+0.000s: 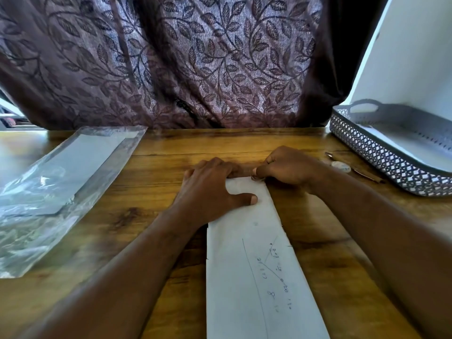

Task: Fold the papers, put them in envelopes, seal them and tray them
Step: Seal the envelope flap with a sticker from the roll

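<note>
Your wooden table [156, 182] carries a folded paper [254, 277] at centre, clear plastic envelope pack [61, 182] on the left, lattice tray [391, 152], pen [354, 168] & small white disc [340, 166] on the right.

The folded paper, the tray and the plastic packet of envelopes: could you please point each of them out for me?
folded paper [247, 277], head view, on its bare middle beside the pencilled notes.
tray [381, 155], head view, on its latticed near wall.
plastic packet of envelopes [56, 182], head view, on the clear wrap over the envelopes.
</note>
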`<state>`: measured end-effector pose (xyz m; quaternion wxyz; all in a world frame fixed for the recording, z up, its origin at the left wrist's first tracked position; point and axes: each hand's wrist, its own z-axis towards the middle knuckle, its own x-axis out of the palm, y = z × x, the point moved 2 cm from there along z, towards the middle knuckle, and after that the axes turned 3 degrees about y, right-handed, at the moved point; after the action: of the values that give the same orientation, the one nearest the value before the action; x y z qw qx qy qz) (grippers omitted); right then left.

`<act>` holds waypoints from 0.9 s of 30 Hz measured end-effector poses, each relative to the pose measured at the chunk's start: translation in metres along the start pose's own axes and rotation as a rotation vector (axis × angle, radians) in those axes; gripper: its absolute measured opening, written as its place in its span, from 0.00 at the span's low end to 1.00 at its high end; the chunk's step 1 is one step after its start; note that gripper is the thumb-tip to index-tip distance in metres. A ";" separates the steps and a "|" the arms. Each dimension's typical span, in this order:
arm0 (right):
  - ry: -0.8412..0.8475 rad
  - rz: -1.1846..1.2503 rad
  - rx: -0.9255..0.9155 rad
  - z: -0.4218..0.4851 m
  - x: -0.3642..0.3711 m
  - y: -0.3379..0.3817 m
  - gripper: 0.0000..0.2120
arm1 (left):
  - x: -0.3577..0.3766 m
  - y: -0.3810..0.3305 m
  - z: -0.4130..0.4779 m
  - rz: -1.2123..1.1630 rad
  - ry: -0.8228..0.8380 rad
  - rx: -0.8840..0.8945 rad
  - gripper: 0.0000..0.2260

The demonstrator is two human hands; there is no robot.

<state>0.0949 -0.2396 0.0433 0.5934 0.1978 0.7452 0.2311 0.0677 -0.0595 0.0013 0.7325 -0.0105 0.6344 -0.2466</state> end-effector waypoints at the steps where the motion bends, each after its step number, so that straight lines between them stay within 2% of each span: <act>1: 0.006 -0.012 0.011 0.001 0.001 0.001 0.18 | 0.000 0.000 0.000 0.002 0.001 -0.001 0.34; 18: 0.000 -0.044 -0.033 0.011 0.005 -0.005 0.15 | 0.001 0.000 0.001 -0.003 0.021 0.000 0.35; 27: -0.029 -0.050 -0.049 0.014 0.007 -0.006 0.22 | 0.000 0.000 0.002 -0.014 0.026 0.008 0.33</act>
<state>0.1070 -0.2387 0.0319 0.6143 0.1677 0.7355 0.2316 0.0698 -0.0600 0.0013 0.7225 -0.0091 0.6428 -0.2545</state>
